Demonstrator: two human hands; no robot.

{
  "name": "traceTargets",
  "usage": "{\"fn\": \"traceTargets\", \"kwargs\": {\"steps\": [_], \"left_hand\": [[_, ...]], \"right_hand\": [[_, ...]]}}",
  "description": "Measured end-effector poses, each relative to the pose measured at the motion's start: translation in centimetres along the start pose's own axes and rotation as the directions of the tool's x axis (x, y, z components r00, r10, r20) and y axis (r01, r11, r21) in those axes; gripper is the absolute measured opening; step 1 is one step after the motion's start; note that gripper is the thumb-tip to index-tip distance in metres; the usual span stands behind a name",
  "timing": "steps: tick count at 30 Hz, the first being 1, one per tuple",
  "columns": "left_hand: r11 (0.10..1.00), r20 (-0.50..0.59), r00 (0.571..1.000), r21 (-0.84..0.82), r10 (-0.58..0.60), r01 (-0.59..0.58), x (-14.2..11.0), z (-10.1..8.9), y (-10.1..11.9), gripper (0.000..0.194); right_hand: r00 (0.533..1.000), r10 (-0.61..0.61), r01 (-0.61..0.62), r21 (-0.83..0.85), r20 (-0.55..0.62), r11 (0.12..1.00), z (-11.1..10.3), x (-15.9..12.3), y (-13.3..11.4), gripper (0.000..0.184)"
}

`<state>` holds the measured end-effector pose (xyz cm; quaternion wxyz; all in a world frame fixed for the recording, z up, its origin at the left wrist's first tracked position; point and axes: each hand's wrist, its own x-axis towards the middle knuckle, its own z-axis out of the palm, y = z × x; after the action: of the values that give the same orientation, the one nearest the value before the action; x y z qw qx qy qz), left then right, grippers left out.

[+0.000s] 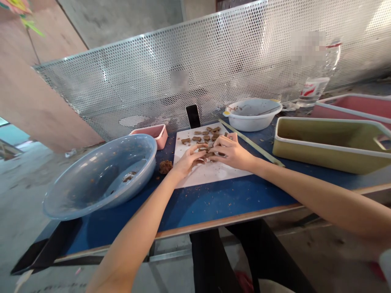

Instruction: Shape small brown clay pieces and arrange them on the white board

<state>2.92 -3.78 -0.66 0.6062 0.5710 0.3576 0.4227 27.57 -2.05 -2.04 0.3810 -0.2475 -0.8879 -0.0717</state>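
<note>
Both hands meet over a white board (195, 179) on the blue table. My left hand (187, 162) has its fingers curled in from the left, closed on a small brown piece (208, 155) partly hidden by the fingers. From the right, my right hand (230, 152) bends its fingers down onto the same piece. Several brown bone-shaped pieces (196, 138) lie on the board just beyond my hands. A crumbly brown lump (165, 167) sits on the table left of the board. Crumbs are scattered over the board and the table.
A large translucent blue basin (100, 203) stands at left, a small pink box (163, 136) behind it. At the back are a phone (193, 116), a white basin (252, 122) and a clear bottle (314, 89). A pale strip (253, 142) and an olive bin (324, 152) lie right.
</note>
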Motion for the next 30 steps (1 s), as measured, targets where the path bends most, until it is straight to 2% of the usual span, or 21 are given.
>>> {"fn": "traceTargets", "kwargs": {"steps": [3, 7, 12, 16, 21, 30], "left_hand": [[0.999, 0.046, 0.999, 0.038, 0.012, -0.013, -0.3, 0.4, 0.2, 0.059], [0.995, 0.036, 0.999, 0.093, 0.033, -0.036, -0.4, 0.6, 0.0, 0.062], [0.999, 0.007, 1.000, 0.040, 0.017, -0.017, 0.0, 0.3, -0.3, 0.071], [1.000, -0.002, 1.000, 0.018, 0.006, -0.006, 0.1, 0.0, -0.2, 0.074], [1.000, -0.001, 1.000, -0.001, -0.006, 0.006, 0.0, -0.1, 0.0, 0.071], [0.999, -0.027, 0.999, 0.016, -0.039, 0.040, 0.1, -0.3, 0.1, 0.068]], "right_hand": [[1.000, 0.013, -0.013, -0.004, 0.011, 1.000, 0.0, 0.0, 0.1, 0.027], [1.000, -0.010, 0.010, -0.033, 0.004, 0.999, 0.0, 0.0, 0.1, 0.030], [0.999, 0.005, -0.005, -0.013, 0.049, 1.000, -0.3, 0.1, -0.4, 0.026], [0.998, 0.048, -0.047, -0.022, 0.034, 0.999, -0.3, 0.2, -0.5, 0.033], [0.996, 0.075, -0.075, -0.007, 0.039, 0.997, 0.4, 0.0, -0.2, 0.018], [0.994, 0.107, -0.108, 0.058, 0.025, 0.992, 0.3, 0.1, -0.3, 0.022]]}}
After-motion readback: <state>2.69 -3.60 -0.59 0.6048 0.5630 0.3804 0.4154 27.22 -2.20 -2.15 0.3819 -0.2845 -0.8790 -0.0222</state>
